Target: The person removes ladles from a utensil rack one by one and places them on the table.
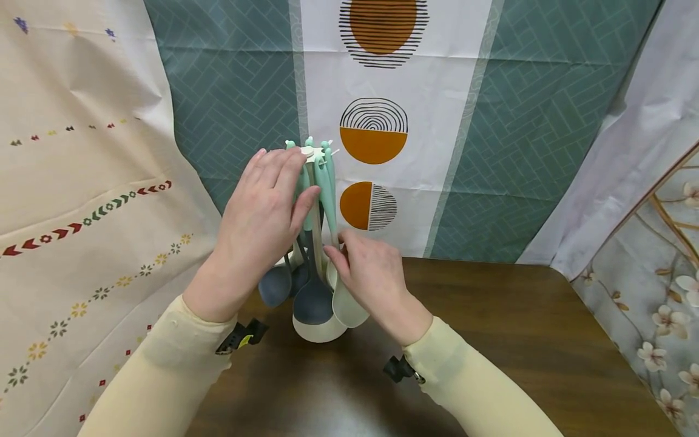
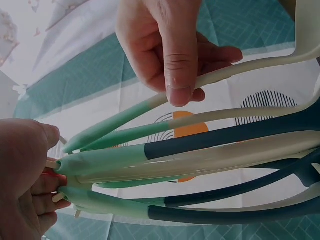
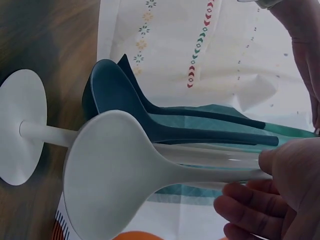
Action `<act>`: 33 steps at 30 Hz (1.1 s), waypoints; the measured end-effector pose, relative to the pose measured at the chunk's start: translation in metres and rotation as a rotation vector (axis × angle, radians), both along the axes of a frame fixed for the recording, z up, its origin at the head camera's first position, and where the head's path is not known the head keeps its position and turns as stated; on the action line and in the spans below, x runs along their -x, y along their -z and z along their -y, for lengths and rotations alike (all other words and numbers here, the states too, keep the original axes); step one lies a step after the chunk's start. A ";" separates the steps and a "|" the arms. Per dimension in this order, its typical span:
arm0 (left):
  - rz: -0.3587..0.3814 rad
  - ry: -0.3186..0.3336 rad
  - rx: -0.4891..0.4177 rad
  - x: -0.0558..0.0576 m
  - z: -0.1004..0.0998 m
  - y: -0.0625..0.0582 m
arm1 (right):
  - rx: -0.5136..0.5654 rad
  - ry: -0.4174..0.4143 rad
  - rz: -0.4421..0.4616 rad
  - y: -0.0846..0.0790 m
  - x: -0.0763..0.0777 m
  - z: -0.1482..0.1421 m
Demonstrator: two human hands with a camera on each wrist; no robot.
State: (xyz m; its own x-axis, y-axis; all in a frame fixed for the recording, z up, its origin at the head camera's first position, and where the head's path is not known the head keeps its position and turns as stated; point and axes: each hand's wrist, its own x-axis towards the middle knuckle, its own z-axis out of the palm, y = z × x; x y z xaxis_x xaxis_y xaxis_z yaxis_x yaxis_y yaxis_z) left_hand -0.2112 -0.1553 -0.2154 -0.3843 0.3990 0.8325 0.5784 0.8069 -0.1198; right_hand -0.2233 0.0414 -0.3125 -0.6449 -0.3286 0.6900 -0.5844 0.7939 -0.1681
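Note:
A utensil stand with a round cream base [image 1: 319, 333] and a central post stands on the table. Green-handled kitchen utensils hang around its top hub [image 1: 314, 154]. My left hand [image 1: 262, 197] holds the stand at that hub, its fingers bent there in the left wrist view. Lower down, my right hand [image 1: 377, 273] pinches the handle of a cream spoon [image 3: 112, 172] between thumb and fingers. The spoon's green handle end [image 2: 107, 127] reaches up to the hub. Beside it hang a dark blue ladle [image 1: 313, 303] and another dark utensil [image 1: 275, 285].
The brown wooden table [image 1: 469, 340] extends to the right and toward me. Behind it hangs a green and white patterned cloth [image 1: 469, 152]. A cream patterned cloth [image 1: 98, 212] drapes along the left, and a floral cloth [image 1: 655, 315] borders the right edge.

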 end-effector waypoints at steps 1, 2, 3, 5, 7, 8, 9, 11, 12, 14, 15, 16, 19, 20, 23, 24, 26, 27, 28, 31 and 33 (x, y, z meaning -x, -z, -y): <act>0.000 0.004 -0.004 0.001 0.000 0.000 | 0.005 -0.001 -0.002 0.000 0.000 0.000; 0.000 0.007 -0.009 0.002 0.000 0.001 | 0.010 -0.001 -0.005 0.000 0.000 0.000; 0.001 0.009 -0.012 0.003 -0.001 0.001 | 0.016 -0.003 -0.009 0.000 0.000 -0.001; 0.008 0.010 -0.018 0.004 -0.001 0.002 | 0.028 -0.009 -0.013 0.001 0.000 -0.001; 0.015 0.010 -0.018 0.004 -0.002 0.003 | 0.037 -0.016 -0.017 0.003 -0.001 -0.001; 0.018 0.010 -0.019 0.004 -0.002 0.003 | 0.041 -0.019 -0.020 0.004 -0.001 -0.001; 0.020 0.010 -0.017 0.004 -0.002 0.004 | 0.045 -0.023 -0.020 0.005 -0.001 -0.001; 0.017 0.012 -0.015 0.004 -0.001 0.005 | 0.055 -0.033 -0.025 0.007 -0.001 -0.002; 0.013 0.013 -0.015 0.004 -0.001 0.005 | 0.060 -0.035 -0.031 0.007 -0.001 -0.002; 0.004 0.016 -0.021 0.004 -0.001 0.005 | 0.070 -0.039 -0.047 0.007 -0.001 -0.002; 0.000 0.016 -0.024 0.005 0.000 0.005 | 0.076 -0.042 -0.053 0.006 -0.001 -0.002; -0.003 0.016 -0.027 0.005 0.000 0.005 | 0.081 -0.045 -0.060 0.006 -0.001 -0.002; -0.006 0.013 -0.034 0.005 0.001 0.004 | 0.087 -0.047 -0.068 0.005 0.000 -0.002; -0.009 0.011 -0.034 0.005 0.002 0.004 | 0.088 -0.050 -0.065 0.004 0.000 -0.001; -0.012 0.001 -0.030 0.005 0.002 0.005 | 0.091 -0.051 -0.050 0.003 0.000 -0.001; -0.013 -0.002 -0.029 0.005 0.002 0.006 | 0.090 -0.050 -0.044 0.003 0.000 -0.001; -0.020 -0.007 -0.026 0.005 0.002 0.005 | 0.092 -0.048 -0.040 0.001 0.001 -0.001; -0.021 -0.010 -0.024 0.005 0.001 0.005 | 0.093 -0.045 -0.038 0.001 0.001 -0.001; -0.022 -0.012 -0.023 0.005 0.001 0.005 | 0.095 -0.042 -0.036 0.000 0.001 -0.001; -0.022 -0.014 -0.020 0.005 0.001 0.005 | 0.097 -0.033 -0.034 0.001 0.001 -0.001; -0.025 -0.017 -0.022 0.005 0.002 0.006 | 0.098 -0.034 -0.035 0.001 0.000 -0.002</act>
State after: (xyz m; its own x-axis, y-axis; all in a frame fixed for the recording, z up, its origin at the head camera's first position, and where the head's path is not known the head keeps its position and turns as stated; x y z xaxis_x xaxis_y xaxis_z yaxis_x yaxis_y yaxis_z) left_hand -0.2158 -0.1573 -0.2212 -0.3703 0.3739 0.8503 0.5616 0.8193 -0.1157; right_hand -0.2237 0.0430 -0.3135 -0.6093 -0.2795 0.7420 -0.6177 0.7541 -0.2232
